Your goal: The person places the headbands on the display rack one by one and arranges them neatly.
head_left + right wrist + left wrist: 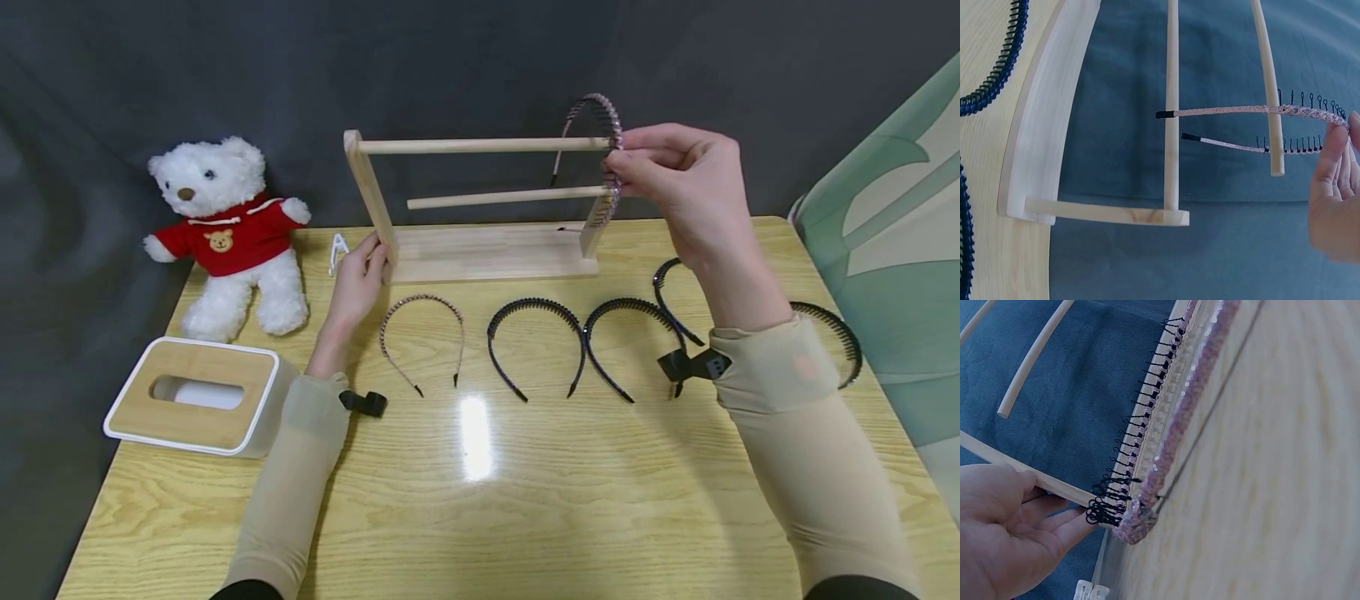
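Between thumb and fingers, my right hand (686, 171) pinches a pink glittery toothed headband (617, 125) by its curved part. The band's two legs straddle the upper rod (1267, 81) near that rod's free end, their dark tips hanging toward the lower rod (1172, 75). Both rods belong to a pale wooden rack (495, 258) at the back of the table. My left hand (358, 279) grips the foot of the rack's left upright (369, 187). Just before it lies another pink headband (422, 297), seen close up in the left wrist view (1179, 425).
Several dark toothed headbands (534, 302) lie in front of the rack and out to the right. At the left, a white teddy bear (238, 233) in a red top sits behind a tissue box (255, 358). A small white clip (337, 252) is beside my left hand.
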Demonstrator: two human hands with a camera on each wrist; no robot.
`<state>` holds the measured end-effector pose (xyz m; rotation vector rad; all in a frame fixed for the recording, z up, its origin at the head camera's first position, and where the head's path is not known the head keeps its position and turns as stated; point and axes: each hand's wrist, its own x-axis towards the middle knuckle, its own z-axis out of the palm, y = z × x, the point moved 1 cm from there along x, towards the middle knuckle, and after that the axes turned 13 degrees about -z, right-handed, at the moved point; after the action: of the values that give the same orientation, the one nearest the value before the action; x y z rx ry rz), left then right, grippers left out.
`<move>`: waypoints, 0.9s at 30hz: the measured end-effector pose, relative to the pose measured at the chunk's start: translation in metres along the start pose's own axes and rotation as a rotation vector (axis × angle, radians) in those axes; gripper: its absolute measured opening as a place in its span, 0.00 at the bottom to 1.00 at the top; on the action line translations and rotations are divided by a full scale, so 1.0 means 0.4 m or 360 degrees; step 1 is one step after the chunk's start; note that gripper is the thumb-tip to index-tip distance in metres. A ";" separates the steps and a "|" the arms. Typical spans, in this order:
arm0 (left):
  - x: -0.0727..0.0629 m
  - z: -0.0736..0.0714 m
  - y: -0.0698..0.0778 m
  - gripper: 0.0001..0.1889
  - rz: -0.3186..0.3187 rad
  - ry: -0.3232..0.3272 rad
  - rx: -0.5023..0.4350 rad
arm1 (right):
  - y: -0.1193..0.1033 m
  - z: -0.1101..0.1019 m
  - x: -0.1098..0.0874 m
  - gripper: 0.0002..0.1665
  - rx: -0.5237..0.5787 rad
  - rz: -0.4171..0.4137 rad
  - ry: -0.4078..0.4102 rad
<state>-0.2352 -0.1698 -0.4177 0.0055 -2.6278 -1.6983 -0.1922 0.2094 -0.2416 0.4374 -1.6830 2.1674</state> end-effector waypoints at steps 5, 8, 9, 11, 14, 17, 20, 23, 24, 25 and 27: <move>0.000 0.000 0.001 0.21 -0.0006 -0.0006 -0.0005 | 0.014 0.020 0.004 0.08 -0.0032 -0.0004 -0.0022; 0.000 0.000 0.001 0.21 -0.0002 -0.0001 -0.0008 | 0.023 0.033 0.006 0.07 -0.0036 -0.0001 -0.0034; 0.000 0.000 0.001 0.21 -0.0002 -0.0002 -0.0007 | 0.025 0.038 0.007 0.07 -0.0035 0.0001 -0.0037; 0.000 0.000 0.000 0.21 0.0000 0.0001 0.0002 | 0.030 0.047 0.008 0.07 -0.0044 0.0000 -0.0045; -0.001 0.001 -0.002 0.21 -0.0002 0.0001 0.0012 | 0.036 0.062 0.009 0.07 -0.0057 0.0009 -0.0051; -0.001 0.001 -0.002 0.21 -0.0006 -0.0001 0.0006 | 0.042 0.077 0.010 0.08 -0.0067 0.0011 -0.0065; -0.001 0.000 -0.001 0.21 -0.0007 -0.0011 -0.0016 | 0.048 0.093 0.012 0.08 -0.0073 0.0016 -0.0071; -0.001 0.001 -0.002 0.21 -0.0009 -0.0015 -0.0032 | 0.056 0.108 0.015 0.08 -0.0066 0.0025 -0.0073; -0.001 0.001 -0.001 0.21 -0.0010 -0.0014 -0.0035 | 0.059 0.113 0.016 0.08 -0.0064 0.0029 -0.0075; -0.001 0.001 -0.001 0.21 -0.0013 -0.0012 -0.0033 | 0.062 0.118 0.016 0.08 -0.0064 0.0036 -0.0077; 0.000 0.003 0.000 0.21 -0.0014 -0.0007 -0.0024 | 0.068 0.126 0.017 0.08 -0.0057 0.0048 -0.0085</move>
<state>-0.2353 -0.1686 -0.4183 0.0137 -2.6219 -1.7225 -0.2095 0.1550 -0.2498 0.4669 -1.7650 2.1611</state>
